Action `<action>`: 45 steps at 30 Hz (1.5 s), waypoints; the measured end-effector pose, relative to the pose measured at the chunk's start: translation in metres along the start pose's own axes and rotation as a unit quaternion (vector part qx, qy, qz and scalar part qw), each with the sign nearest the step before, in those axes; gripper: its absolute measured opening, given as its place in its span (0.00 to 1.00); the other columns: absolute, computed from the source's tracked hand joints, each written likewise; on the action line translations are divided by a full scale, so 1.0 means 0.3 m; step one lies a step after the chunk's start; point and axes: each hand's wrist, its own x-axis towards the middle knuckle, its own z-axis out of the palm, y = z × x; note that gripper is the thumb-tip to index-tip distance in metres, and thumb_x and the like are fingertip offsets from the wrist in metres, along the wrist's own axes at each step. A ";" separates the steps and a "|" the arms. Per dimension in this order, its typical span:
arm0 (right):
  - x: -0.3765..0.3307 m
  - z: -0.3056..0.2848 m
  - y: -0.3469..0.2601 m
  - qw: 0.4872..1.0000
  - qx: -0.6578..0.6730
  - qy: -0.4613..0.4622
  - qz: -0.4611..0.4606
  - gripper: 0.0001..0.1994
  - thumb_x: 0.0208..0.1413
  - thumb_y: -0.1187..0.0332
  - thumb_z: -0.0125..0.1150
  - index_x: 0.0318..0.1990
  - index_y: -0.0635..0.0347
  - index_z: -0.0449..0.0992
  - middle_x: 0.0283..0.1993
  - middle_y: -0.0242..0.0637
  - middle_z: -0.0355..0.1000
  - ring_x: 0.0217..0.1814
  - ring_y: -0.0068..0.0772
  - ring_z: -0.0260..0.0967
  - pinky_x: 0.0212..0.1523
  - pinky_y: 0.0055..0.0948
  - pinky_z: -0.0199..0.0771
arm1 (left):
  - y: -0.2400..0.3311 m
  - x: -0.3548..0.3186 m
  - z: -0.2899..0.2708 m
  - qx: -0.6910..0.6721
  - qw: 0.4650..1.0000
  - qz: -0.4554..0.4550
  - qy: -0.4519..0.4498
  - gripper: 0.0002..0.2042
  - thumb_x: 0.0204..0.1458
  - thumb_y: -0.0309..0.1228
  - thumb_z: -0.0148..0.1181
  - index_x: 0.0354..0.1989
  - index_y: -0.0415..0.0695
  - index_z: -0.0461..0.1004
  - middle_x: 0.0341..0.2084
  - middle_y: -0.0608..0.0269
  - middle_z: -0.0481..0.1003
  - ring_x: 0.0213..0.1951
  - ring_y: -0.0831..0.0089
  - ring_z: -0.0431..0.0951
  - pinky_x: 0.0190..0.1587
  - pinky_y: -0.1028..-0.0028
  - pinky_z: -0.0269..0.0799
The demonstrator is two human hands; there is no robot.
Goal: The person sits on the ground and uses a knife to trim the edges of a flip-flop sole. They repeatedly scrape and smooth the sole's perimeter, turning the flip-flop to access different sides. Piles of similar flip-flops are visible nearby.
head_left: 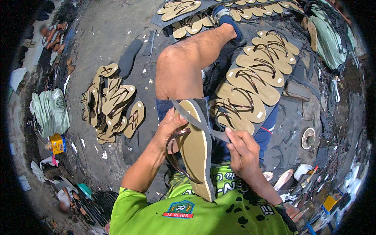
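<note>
My left hand (169, 129) grips a tan flip-flop sandal (197, 150) by its edge, holding it on its side above my lap. Brown straps (175, 156) loop out from the sandal on the left. My right hand (241, 150) pinches a grey strip (196, 118) that runs across the sandal's upper end. My bare knee (178, 66) rises just beyond the sandal.
A row of tan sandals with brown straps (254, 74) lies on a dark board to my right. A loose pile of sandals (113, 103) sits on the concrete floor at left. More sandals (184, 9) line the top. Green sacks (50, 111), scraps and tools (309, 176) surround me.
</note>
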 end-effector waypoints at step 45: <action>-0.024 -0.084 -0.036 0.997 0.054 0.014 0.062 0.21 0.50 0.76 0.58 0.55 0.57 0.72 0.37 0.44 0.69 0.33 0.39 0.70 0.34 0.31 0.71 | -0.023 0.022 0.195 -0.214 0.951 0.195 0.106 0.16 0.55 0.44 0.59 0.45 0.47 0.74 0.37 0.66 0.78 0.36 0.76 0.79 0.38 0.77 0.78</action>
